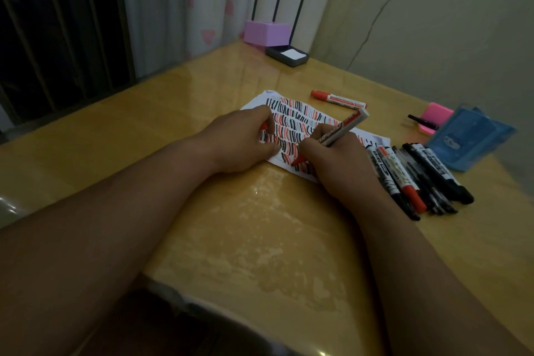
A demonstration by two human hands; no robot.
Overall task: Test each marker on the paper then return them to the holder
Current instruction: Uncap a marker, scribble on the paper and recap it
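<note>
Fingers of the right hand point(342, 163) pinch a red marker point(344, 128) low on its barrel, tip down on the paper point(289, 113) near its front edge. The left hand point(245, 139) rests on the sheet with fingers curled, gripping what looks like the red cap point(263, 126).

Strokes already fill most of the paper, so a new red line could land on old ones and be hard to judge. With the tip so close to the paper's edge, a long pull could run ink onto the glossy table point(260, 225). If the left hand lifts, the sheet may slide. The right wrist sits just beside the pile of markers point(413, 179), and a sideways sweep could roll them.

Open room lies toward the person, across bare tabletop. The right side is crowded: the pile, then the blue holder point(468, 139) beyond it. 1 capped red marker point(338, 99) lies past the paper.
</note>
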